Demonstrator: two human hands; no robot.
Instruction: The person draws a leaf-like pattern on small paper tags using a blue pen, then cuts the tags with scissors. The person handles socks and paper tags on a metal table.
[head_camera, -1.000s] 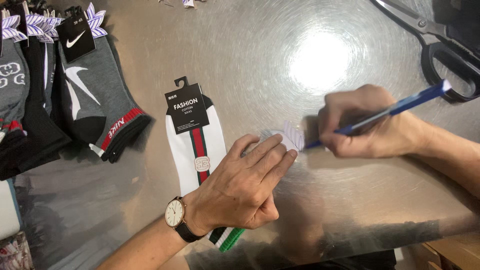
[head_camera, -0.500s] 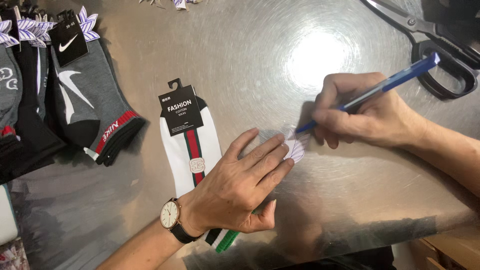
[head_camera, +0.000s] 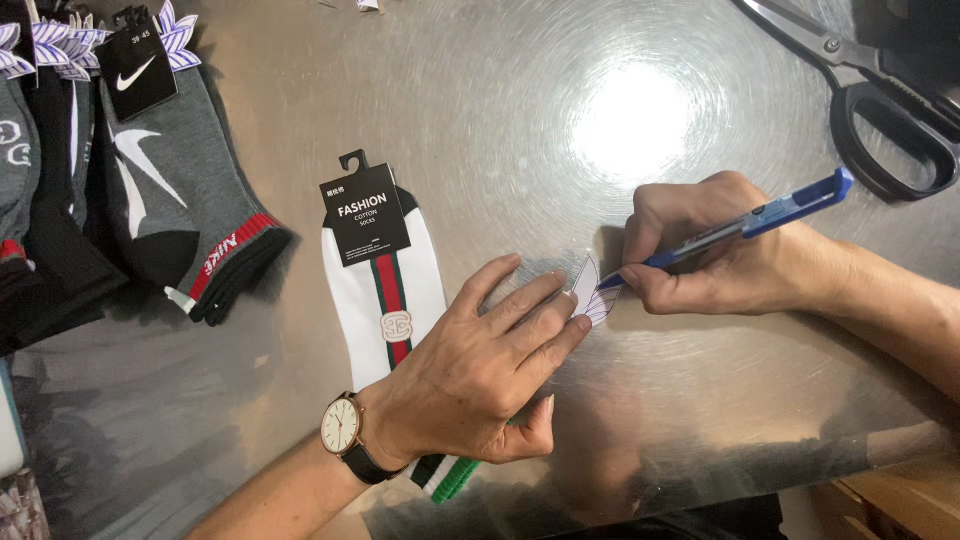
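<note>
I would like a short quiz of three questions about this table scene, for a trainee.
1. True or false: the right hand holds a blue pen.
2. What does the left hand press on? A) the scissors B) a small striped paper tag C) the grey socks
3. Fill in: the black scissors lie at the table's far ____ corner.

Key:
1. True; its tip meets the paper tag.
2. B; the palm also covers part of the white sock.
3. Right.
</note>
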